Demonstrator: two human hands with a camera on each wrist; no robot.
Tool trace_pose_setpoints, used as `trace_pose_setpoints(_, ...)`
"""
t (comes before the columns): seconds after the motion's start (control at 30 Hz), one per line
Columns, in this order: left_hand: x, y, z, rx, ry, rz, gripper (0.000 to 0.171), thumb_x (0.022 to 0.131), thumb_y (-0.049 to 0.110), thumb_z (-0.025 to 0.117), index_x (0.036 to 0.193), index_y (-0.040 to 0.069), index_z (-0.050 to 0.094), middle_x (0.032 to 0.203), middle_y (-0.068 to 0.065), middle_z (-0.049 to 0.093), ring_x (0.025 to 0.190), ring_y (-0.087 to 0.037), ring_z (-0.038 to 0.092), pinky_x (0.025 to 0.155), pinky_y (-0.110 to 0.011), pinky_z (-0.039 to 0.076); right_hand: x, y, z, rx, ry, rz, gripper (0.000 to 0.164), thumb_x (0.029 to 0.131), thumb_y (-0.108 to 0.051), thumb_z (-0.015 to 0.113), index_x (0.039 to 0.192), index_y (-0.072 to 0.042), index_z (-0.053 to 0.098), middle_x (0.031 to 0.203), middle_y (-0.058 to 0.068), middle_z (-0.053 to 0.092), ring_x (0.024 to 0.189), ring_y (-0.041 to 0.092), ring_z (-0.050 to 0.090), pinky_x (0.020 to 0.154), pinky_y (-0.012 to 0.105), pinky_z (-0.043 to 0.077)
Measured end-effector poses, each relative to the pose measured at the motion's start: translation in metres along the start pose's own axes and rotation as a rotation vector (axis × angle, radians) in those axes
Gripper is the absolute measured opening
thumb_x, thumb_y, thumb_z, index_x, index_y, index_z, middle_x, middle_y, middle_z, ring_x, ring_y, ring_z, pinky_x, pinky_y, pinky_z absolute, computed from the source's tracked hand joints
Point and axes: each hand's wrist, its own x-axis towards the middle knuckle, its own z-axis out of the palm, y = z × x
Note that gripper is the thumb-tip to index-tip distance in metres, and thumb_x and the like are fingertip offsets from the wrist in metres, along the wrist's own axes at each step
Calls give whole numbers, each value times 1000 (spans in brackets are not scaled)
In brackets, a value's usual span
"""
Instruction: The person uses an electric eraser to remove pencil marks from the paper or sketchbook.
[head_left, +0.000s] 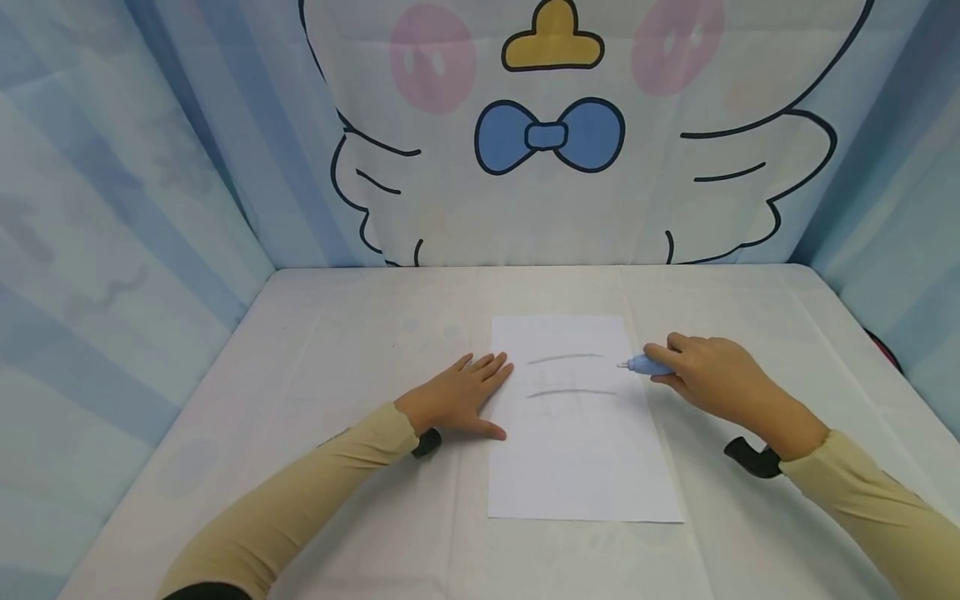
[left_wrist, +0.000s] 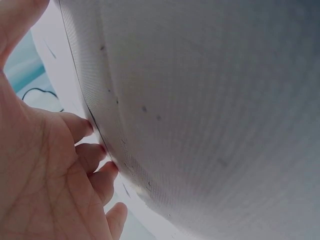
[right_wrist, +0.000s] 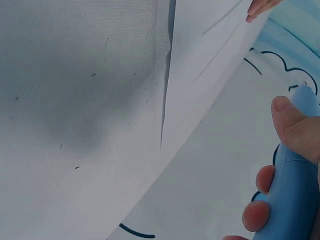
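Observation:
A white sheet of paper (head_left: 577,467) lies on the table with two thin grey curved lines (head_left: 572,392) across its upper half. My left hand (head_left: 461,396) rests at the sheet's left edge, fingers spread and thumb tip on the paper; the left wrist view shows its palm and fingertips (left_wrist: 102,180). My right hand (head_left: 712,379) grips a thick blue pen-shaped tool (head_left: 649,365). The tool's thin tip points left, over the sheet's right edge near the upper line. From the right wrist, the tool's body (right_wrist: 290,195) shows between thumb and fingers.
A pale cloth (head_left: 360,333) covers the table. Behind it hangs a backdrop (head_left: 547,208) printed with a cartoon figure and blue bow tie. Blue striped curtains (head_left: 97,250) close in both sides. Black straps (head_left: 752,458) sit at the wrists.

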Motion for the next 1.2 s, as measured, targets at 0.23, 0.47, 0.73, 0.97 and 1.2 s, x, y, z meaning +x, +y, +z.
trace_pose_setpoints(0.23,-1,0,1,-9,-1,-1,104,79,72,51,152,12,8,160,-6,4,148,-20,8,120,-44,9,0,-9,-4,-3,-124,100,73,94,-61,18,112,-3,59,81,9,51,66,17,45,56,29,41)
trace_pose_setpoints(0.47,-3,0,0,-17,-6,4,103,80,71,51,152,12,9,160,-6,4,148,-21,8,120,-44,8,0,-9,3,-37,-39,66,49,96,-50,35,105,-10,60,84,8,58,73,23,53,62,36,41)
trace_pose_setpoints(0.73,-1,0,0,-34,-17,4,103,80,71,52,153,12,8,160,-6,3,148,-21,7,120,-44,7,7,-11,6,-78,-57,67,34,74,-27,77,102,-15,63,79,10,62,74,26,55,71,46,47)
trace_pose_setpoints(0.97,2,-1,2,-11,-25,-4,105,79,73,50,153,13,5,160,-5,1,148,-20,5,120,-43,6,6,-7,12,-57,-123,51,31,75,-30,77,97,-14,61,74,8,62,68,22,52,63,38,45)
trace_pose_setpoints(1.2,3,-3,3,-12,-15,-2,104,79,72,51,153,13,6,160,-5,2,148,-20,6,120,-43,7,1,-1,19,-55,-92,-31,33,73,-30,78,91,-13,57,67,5,59,61,18,50,53,30,38)
